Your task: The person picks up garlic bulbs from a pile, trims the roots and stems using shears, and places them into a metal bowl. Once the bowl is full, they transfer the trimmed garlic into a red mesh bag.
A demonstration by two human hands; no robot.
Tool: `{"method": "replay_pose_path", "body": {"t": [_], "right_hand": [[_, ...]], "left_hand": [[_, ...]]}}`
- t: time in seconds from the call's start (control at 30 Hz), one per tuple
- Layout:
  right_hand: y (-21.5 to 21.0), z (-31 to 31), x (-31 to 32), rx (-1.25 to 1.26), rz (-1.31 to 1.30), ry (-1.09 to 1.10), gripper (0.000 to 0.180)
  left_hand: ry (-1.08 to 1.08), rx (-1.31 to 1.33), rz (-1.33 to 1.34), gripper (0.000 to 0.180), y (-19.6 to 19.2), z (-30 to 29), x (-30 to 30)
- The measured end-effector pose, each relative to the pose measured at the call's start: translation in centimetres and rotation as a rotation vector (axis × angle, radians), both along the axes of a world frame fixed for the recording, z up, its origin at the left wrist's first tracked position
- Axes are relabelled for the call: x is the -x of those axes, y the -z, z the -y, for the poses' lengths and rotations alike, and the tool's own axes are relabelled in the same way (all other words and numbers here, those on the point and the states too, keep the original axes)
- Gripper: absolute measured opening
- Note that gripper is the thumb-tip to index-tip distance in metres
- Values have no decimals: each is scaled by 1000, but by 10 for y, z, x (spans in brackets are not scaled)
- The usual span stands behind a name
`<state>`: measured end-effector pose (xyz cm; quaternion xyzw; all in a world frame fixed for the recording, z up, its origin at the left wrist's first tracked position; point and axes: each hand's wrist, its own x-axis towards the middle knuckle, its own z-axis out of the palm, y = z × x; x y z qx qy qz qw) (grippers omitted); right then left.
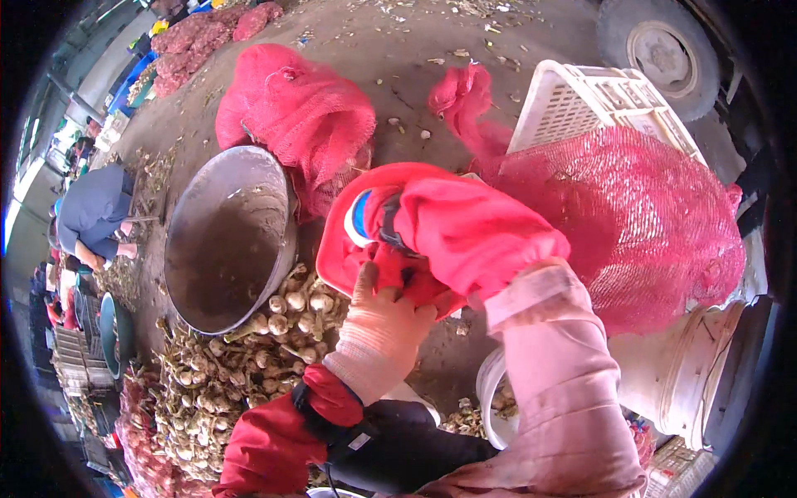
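A: What is the left hand (383, 319) doing?

B: In a pale knit glove, its grip is closed on the red cloth sleeve (432, 236) drawn over the right forearm, at the middle of the scene.

A: And the right hand?

B: Hidden inside that cloth; I cannot tell how its grip stands.

A: What lies around?

B: A garlic pile (241, 365) on the ground near left, a tilted metal basin (228, 236) just beyond it, a filled red mesh sack (639, 224) right, against a white plastic crate (598, 104), and a white bucket (494, 407) near the right elbow.
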<state>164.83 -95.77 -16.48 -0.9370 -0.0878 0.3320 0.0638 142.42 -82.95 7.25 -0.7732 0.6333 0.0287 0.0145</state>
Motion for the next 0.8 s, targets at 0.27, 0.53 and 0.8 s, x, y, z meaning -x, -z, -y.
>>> {"method": "replay_pose_path", "body": {"t": [0.27,0.53,0.8], "right_hand": [[-286,72,139,-207,708,119,55],[-288,77,249,-347,317,-81,23],[-194,24,218,124,366,134,22]], "left_hand": [[-73,139,-137,55,-59,-28,7],[-422,337,-111,46,-79,-138,1],[-951,482,-177,37,-5,-316,121]]}}
